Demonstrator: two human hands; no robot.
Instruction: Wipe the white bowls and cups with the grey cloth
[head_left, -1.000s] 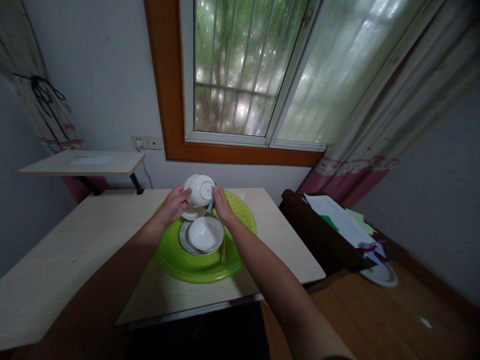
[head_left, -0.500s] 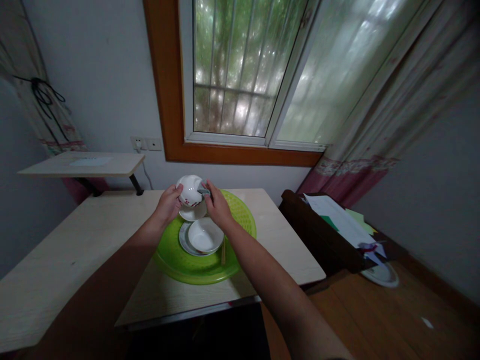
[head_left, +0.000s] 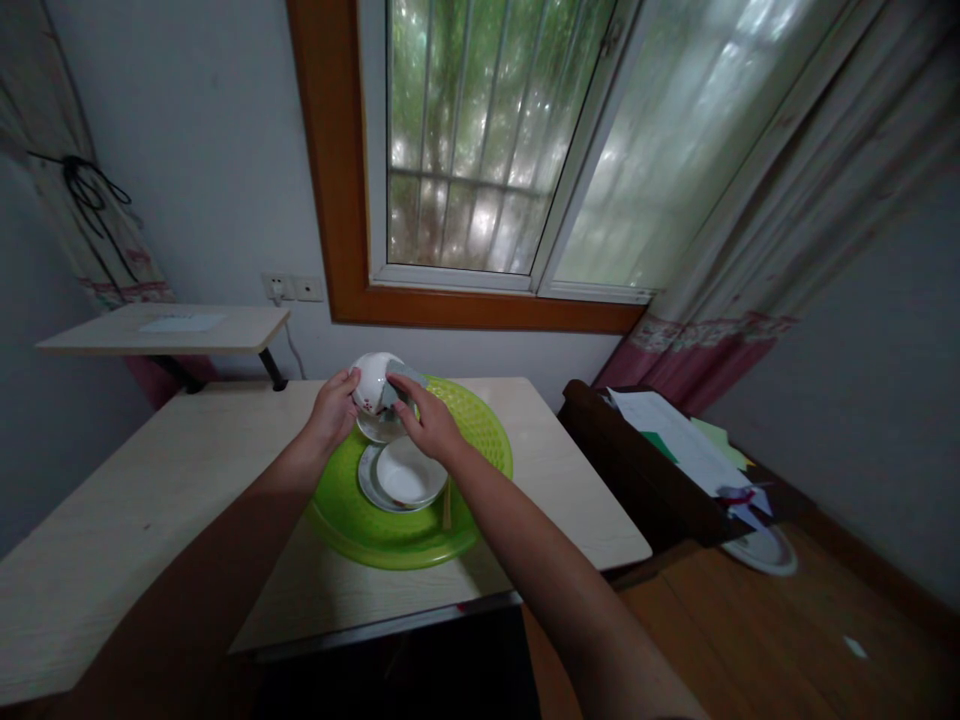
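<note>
A white bowl with small red marks (head_left: 370,383) is tilted above the far side of a round green tray (head_left: 405,553), its outside towards me. My left hand (head_left: 335,405) grips its left rim. Against the bowl's right side my right hand (head_left: 427,415) presses a grey cloth (head_left: 405,378), fingers bent over it. Below, a white dish (head_left: 381,429) is partly hidden by the raised bowl. Nearer to me, another white bowl (head_left: 411,470) sits on a plate (head_left: 369,486) on the tray. Beside it lie what look like wooden chopsticks (head_left: 447,508).
The tray stands on a pale wooden table (head_left: 570,490). A small raised shelf (head_left: 165,328) stands at the back left. To the right, a dark brown cabinet (head_left: 622,460) carries papers (head_left: 675,430). Behind the table is a barred window (head_left: 465,180).
The held bowl has moved slightly left and turned, so its base no longer shows. My right hand has shifted left across its side, and more of the grey cloth is spread over it.
</note>
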